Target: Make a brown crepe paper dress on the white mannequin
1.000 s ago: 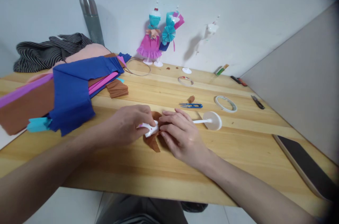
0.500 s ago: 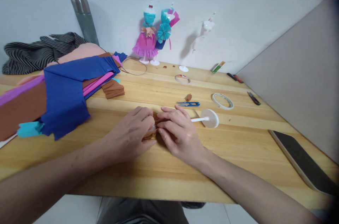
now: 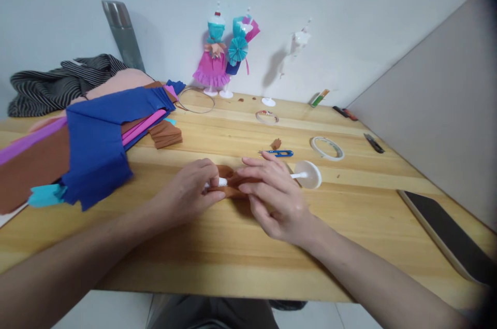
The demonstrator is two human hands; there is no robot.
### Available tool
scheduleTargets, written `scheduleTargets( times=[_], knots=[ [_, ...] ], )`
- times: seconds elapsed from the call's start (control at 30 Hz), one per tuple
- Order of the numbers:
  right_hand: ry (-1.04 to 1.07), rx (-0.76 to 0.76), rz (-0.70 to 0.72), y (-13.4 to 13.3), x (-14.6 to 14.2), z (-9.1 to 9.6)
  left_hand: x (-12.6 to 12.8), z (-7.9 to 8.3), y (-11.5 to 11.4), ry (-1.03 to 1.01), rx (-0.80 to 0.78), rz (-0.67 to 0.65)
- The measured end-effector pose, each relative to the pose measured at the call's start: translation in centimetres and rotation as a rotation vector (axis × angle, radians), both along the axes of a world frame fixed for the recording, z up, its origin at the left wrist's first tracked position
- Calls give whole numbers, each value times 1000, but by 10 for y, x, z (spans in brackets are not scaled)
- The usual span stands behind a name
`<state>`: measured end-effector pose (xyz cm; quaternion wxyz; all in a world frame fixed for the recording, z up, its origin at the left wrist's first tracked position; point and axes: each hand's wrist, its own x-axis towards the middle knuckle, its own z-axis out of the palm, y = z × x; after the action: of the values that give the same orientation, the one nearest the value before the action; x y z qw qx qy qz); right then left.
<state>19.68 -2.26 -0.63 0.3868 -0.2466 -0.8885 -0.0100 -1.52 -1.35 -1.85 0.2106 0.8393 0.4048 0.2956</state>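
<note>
A small white dress-form stand lies on its side, its round base (image 3: 308, 174) to the right and its stem running left under my hands. Brown crepe paper (image 3: 233, 192) is wrapped around the middle part. My left hand (image 3: 194, 184) is closed on the white upper end of the dress form, at the paper's left edge. Over the paper's right side, my right hand (image 3: 274, 191) has curved fingers holding the crepe paper against the form. Its palm hides much of the body. Just behind lie blue thread snips (image 3: 283, 153) and a brown paper scrap (image 3: 276, 143).
Blue crepe paper (image 3: 97, 127) and other colours pile up at left, beside a folded brown piece (image 3: 165, 134). Dressed forms (image 3: 212, 67) and a bare one (image 3: 301, 41) stand by the wall. A tape roll (image 3: 327, 148), cutter (image 3: 374, 143) and phone (image 3: 442, 230) lie at right.
My right hand has shifted right, away from my left hand. More of the brown paper and the white end of the form now shows between them. The view has tilted slightly.
</note>
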Motion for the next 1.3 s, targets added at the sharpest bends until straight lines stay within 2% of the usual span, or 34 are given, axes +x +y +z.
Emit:
scheduleTargets(
  times=[0.13,0.33,0.57,0.67,0.73,0.83,0.93,1.1,1.23,1.3],
  knots=[
    [-110,51,109,0,2,1,-1,-1,0,-11,-25,7],
    [-225,-34,-37,2,1,-5,0,3,-2,-15,-55,34],
    [-234,-111,-70,1,-1,-10,1,9,-2,-14,-78,64],
    [-225,-134,-83,1,-2,-11,-2,13,-2,-112,3,16],
    [-222,-146,-85,1,-2,-10,-5,18,-3,-126,105,-65],
    [-203,-160,-81,1,-3,-9,-6,23,-4,-3,253,-208],
    [-189,-175,-76,1,-3,-10,-5,21,-3,146,341,-261],
    [-123,-221,-48,2,-2,-7,-5,10,1,268,339,-249],
    [27,-311,-41,14,0,10,-7,9,2,248,317,-267],
    [-23,-419,-101,28,-2,19,-7,10,3,223,307,-278]
  ],
)
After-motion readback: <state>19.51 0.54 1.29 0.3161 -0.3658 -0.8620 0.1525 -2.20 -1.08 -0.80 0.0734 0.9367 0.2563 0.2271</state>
